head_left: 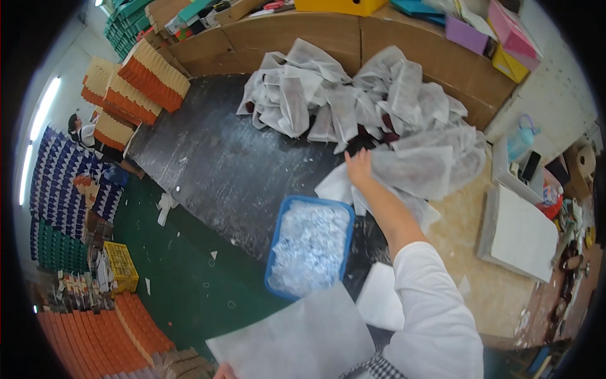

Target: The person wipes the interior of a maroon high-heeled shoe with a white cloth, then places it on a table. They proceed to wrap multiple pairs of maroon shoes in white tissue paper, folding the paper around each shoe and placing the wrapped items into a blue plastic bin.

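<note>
A big heap of white bags (372, 104) lies in the upper middle of the frame on a dark, scratched table (214, 164). The bags are made of thin, soft cloth, and they look crumpled and floppy. The right hand (358, 167) reaches up to the lower edge of the heap and lies on one flat bag (420, 167), with fingers pressed on the cloth. I cannot tell if the fingers pinch it.

Just below the hand sits a blue plastic tray (278, 243) with round corners. It is full of shiny, crinkly clear packets.

At the bottom of the frame is a smooth, flat white sheet (297, 341). The left hand (224, 372) is only a small bit at the bottom edge, touching the sheet's corner. Its grip is hidden.

In the upper left are stacks of orange and tan cardboard (136, 82) with ridged edges. On the right lies a flat white box (521, 234).
</note>
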The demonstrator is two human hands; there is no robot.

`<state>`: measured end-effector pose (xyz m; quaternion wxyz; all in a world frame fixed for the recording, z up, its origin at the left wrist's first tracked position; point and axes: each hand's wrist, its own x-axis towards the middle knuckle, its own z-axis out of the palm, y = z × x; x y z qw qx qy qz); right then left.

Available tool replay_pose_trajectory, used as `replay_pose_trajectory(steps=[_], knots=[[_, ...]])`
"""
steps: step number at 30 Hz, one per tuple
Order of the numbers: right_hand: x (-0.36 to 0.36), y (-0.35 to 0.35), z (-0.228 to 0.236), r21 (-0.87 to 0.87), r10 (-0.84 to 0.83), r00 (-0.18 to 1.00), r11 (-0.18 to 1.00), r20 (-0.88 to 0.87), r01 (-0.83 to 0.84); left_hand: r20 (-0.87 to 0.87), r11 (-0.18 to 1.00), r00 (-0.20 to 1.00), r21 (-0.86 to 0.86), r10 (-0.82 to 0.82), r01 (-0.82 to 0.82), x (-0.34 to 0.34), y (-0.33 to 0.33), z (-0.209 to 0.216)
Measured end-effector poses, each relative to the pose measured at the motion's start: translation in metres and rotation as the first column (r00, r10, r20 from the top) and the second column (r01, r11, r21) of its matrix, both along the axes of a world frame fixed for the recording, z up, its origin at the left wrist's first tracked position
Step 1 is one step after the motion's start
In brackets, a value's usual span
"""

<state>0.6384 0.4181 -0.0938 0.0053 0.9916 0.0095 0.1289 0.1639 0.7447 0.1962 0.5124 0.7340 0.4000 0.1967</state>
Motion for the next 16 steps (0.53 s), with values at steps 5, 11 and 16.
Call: replay_pose_trajectory(steps=[5,11,16], knots=[[-0.005,0.022,0.038,0.086,0.374,0.924,0.926,-0.073,-0.368,0.004,0.994,0.996,0.065,-0.086,0.086,0.010,0.009,-0.015],[-0.171,-0.001,0.171,0.908,0.611,0.778,0.397,-0.149,-0.138,0.141,0.852,0.884,0.368,-0.446,0.372,0.086,-0.047,-0.006],[-0.358,-0.069,0.098,0.646,0.293,0.846,0.759,-0.445,0.078,0.156,0.533,0.509,0.251,-0.846,0.808,0.128,-0.141,-0.058]])
